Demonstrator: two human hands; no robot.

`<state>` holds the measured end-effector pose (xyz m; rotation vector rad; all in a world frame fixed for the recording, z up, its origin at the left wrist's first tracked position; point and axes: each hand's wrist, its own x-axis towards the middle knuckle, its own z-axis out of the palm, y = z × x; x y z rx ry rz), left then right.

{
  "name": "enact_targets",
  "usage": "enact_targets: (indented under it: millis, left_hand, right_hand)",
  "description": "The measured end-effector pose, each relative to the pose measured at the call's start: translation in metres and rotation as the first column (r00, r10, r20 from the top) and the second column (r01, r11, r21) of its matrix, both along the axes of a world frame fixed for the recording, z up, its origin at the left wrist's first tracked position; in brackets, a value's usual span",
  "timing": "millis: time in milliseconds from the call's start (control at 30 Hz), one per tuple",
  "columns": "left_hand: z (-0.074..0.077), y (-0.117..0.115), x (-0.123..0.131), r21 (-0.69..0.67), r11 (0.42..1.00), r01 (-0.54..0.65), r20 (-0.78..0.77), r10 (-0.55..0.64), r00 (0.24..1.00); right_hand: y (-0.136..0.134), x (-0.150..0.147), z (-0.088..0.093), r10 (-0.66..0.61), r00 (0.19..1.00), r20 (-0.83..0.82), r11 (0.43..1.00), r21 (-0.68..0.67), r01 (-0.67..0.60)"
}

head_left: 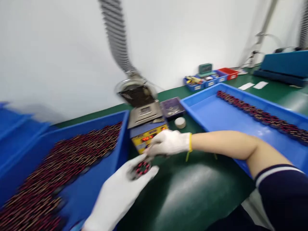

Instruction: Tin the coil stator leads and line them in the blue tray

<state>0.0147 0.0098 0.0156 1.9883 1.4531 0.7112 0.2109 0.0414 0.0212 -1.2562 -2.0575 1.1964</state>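
My left hand (120, 189), in a white glove, grips a small round motor stator (142, 168) with pinkish-red coils and a dark rim between thumb and fingers. My right hand (167, 142), also gloved, is closed right above the stator's upper edge. Its fingertips meet those of the left hand there. A thin dark thing shows under the right fingers, too blurred to name. Behind both hands stands a yellow-fronted soldering pot (148, 128) with a red lit display and a metal top.
At left, a blue tray (124, 138) carries dense rows of similar parts. Another blue tray (207, 112) at right holds one row (255, 112). A purple box (173, 107) and a white roll (180, 122) sit near the pot. An exhaust hose (115, 32) hangs above.
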Motion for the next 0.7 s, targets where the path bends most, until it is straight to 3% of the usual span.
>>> enact_targets:
  millis: [67, 200, 333, 433, 567, 700]
  left_hand:
    - [-0.006, -0.003, -0.004, -0.127, 0.992, -0.026, 0.115, 0.04, 0.993]
    - [-0.018, 0.0, -0.01, -0.068, 0.996, 0.062, 0.312, -0.038, 0.949]
    - [-0.024, 0.001, -0.013, 0.007, 0.999, 0.054, 0.268, -0.054, 0.962]
    - [-0.027, 0.001, -0.015, 0.059, 0.998, 0.038, 0.294, -0.054, 0.954]
    - [-0.031, 0.003, -0.017, 0.16, 0.981, 0.107, 0.22, -0.141, 0.965]
    - [-0.031, 0.002, -0.018, 0.214, 0.969, 0.12, 0.136, -0.151, 0.979]
  right_hand:
    - [0.002, -0.001, -0.007, -0.121, 0.992, -0.023, 0.992, -0.028, 0.12]
    - [0.005, -0.01, -0.023, -0.041, 0.999, -0.03, 0.996, -0.079, 0.039]
    - [-0.005, -0.018, -0.029, -0.049, 0.998, 0.039, 0.995, -0.09, 0.052]
    - [-0.01, -0.022, -0.031, -0.106, 0.994, -0.011, 0.992, -0.073, 0.105]
    - [-0.013, -0.027, -0.034, -0.203, 0.978, -0.052, 0.979, -0.045, 0.2]
    - [-0.017, -0.029, -0.029, -0.193, 0.979, -0.062, 0.981, 0.006, 0.194]
